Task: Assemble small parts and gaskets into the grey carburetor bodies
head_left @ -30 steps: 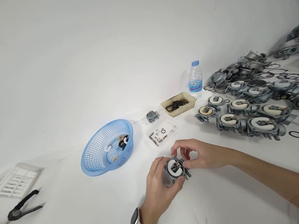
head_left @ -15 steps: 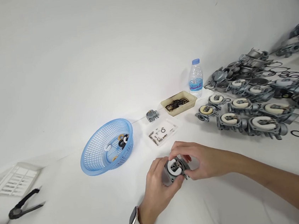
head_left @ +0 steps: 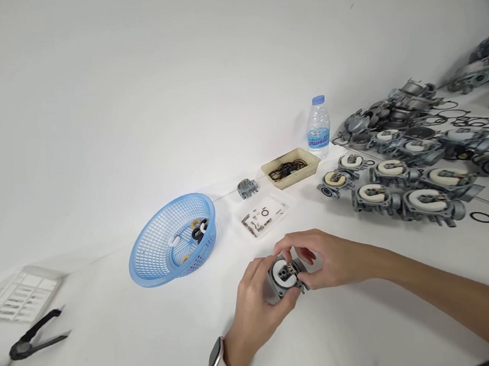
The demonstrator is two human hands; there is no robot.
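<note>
A grey metal carburetor body (head_left: 276, 287) with a white ring-shaped float (head_left: 284, 282) on top is between my two hands, low over the white table. My left hand (head_left: 257, 304) is wrapped round its near left side, thumb along the front edge. From the right, my right hand (head_left: 317, 257) reaches over it, index finger at the far rim and thumb at the right side near the small metal parts by the float. Whether those fingertips pinch a small piece is hidden. Beyond the hands lies a clear shallow tray (head_left: 280, 214) with small metal parts and a black ring.
A blue basket (head_left: 142, 269) with loose parts stands left, near black-handled cutters (head_left: 37, 336) and a compartment box (head_left: 22, 295). Behind are another carburetor piece (head_left: 247, 188), a tub (head_left: 298, 177) of black rings and a bottle (head_left: 318, 128). Several carburetors (head_left: 430, 201) crowd the right.
The view has shifted slightly. My left hand keeps its hold on the carburetor body, while my right thumb and fingers have moved slightly at its right side.
</note>
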